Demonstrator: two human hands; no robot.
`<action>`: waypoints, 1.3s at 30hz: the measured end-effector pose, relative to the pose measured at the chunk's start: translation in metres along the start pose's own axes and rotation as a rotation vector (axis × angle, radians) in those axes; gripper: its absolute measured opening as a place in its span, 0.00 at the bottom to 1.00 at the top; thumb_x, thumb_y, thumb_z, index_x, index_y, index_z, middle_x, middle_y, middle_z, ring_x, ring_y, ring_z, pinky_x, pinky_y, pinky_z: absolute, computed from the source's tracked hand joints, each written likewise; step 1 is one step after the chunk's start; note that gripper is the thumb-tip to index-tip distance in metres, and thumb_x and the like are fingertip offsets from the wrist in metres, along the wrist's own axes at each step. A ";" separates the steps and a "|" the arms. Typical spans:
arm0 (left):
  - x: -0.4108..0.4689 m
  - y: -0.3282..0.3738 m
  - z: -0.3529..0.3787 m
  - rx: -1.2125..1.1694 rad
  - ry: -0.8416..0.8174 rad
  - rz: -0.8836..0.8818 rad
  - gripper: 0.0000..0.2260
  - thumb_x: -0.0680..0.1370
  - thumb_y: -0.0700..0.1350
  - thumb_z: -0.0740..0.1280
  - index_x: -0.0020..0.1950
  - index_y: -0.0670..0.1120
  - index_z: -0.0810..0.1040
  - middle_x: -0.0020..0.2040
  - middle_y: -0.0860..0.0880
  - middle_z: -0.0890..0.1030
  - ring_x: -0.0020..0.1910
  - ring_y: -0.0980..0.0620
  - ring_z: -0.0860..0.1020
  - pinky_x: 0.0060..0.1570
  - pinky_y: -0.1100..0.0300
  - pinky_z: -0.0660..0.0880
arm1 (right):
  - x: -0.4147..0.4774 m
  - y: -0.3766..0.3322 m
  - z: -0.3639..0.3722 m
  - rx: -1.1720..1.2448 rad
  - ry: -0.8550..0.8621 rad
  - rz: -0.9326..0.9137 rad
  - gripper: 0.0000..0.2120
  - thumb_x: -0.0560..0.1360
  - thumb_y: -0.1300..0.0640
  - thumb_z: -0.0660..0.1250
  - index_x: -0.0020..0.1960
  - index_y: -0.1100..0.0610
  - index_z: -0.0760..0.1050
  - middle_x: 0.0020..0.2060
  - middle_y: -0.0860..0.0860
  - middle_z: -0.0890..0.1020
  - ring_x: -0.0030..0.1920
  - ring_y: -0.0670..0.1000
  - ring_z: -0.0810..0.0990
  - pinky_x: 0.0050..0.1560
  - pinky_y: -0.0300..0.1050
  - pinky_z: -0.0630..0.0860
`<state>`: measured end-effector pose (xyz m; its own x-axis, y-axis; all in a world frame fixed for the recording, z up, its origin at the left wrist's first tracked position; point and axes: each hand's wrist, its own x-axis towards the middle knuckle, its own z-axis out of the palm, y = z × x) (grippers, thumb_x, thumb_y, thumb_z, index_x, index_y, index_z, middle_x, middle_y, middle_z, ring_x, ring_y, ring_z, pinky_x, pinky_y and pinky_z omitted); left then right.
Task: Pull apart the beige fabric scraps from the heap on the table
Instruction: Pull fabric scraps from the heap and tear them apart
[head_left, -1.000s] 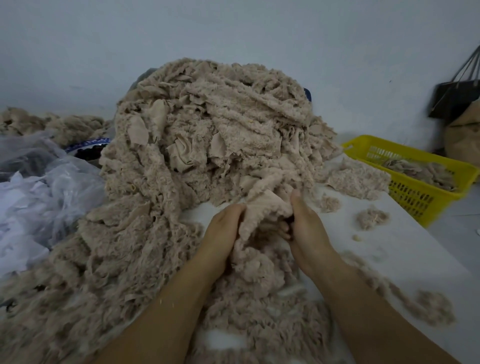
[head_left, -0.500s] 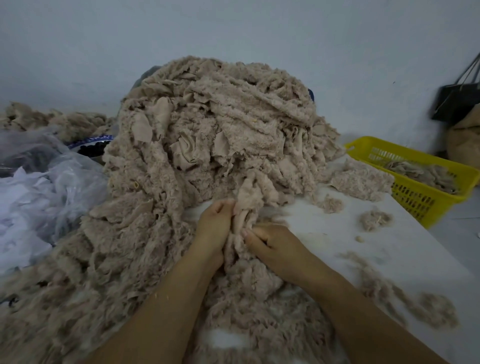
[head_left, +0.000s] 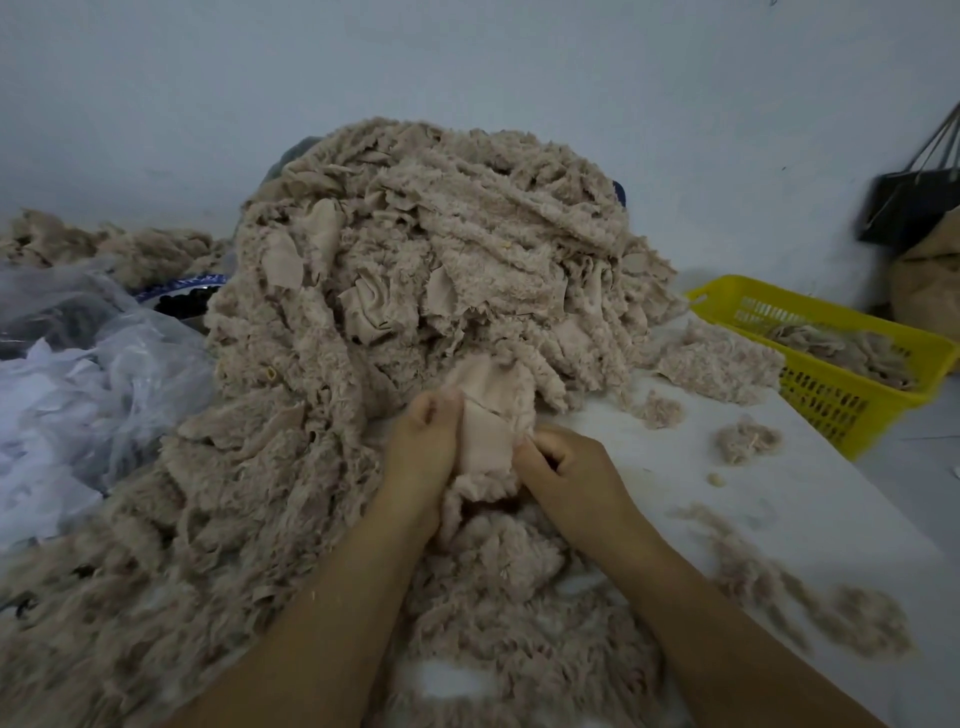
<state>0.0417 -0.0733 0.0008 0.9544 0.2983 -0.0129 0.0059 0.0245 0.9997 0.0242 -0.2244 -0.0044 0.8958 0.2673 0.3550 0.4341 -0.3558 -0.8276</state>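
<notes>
From the head view, dead centre of the frame: both hands are on one smooth beige fabric scrap (head_left: 485, 431) at the foot of the big shaggy beige heap of fleece offcuts (head_left: 441, 249) on the white table (head_left: 779, 509). The left hand (head_left: 421, 447) has its fingers curled tight over the scrap's left edge; the right hand (head_left: 561, 467) pinches the right edge, knuckles bent, thumb tucked in. The scrap sits between them, touching both, its long axis running up the frame from the wrists into the heap's base, where its top end looks tangled with the layers above. That is the relation to watch: the hands flank the piece, equally near, so the separating pull would go sideways, left and right, while freeing it means drawing down the frame, away from the pile. At right of frame, loose beige tufts (head_left: 748, 441) lie near a yellow slotted plastic basket (head_left: 852, 384); at left, crumpled clear plastic bags (head_left: 93, 374).
</notes>
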 end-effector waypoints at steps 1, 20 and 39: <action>0.002 0.003 0.000 -0.146 0.042 -0.074 0.12 0.82 0.51 0.64 0.43 0.49 0.80 0.40 0.50 0.82 0.40 0.52 0.80 0.40 0.59 0.76 | 0.000 0.001 0.001 0.012 -0.017 0.016 0.22 0.81 0.59 0.62 0.31 0.54 0.57 0.25 0.44 0.62 0.26 0.43 0.60 0.28 0.34 0.59; -0.031 0.016 0.014 -0.007 -0.586 0.020 0.13 0.69 0.59 0.73 0.38 0.49 0.81 0.37 0.48 0.80 0.36 0.52 0.78 0.38 0.61 0.76 | 0.018 0.008 -0.009 0.928 0.216 0.575 0.12 0.81 0.59 0.62 0.41 0.56 0.79 0.36 0.57 0.85 0.35 0.52 0.85 0.32 0.43 0.80; -0.024 0.008 0.006 0.278 -0.606 0.101 0.20 0.80 0.57 0.65 0.41 0.41 0.78 0.36 0.44 0.78 0.37 0.50 0.75 0.40 0.55 0.71 | 0.012 -0.004 -0.007 0.811 0.002 0.459 0.20 0.82 0.45 0.57 0.53 0.54 0.85 0.52 0.53 0.86 0.55 0.50 0.84 0.47 0.39 0.81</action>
<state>0.0203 -0.0860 0.0093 0.9526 -0.3039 0.0143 -0.0929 -0.2459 0.9648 0.0337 -0.2256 0.0062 0.9638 0.2536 -0.0823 -0.1611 0.3079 -0.9377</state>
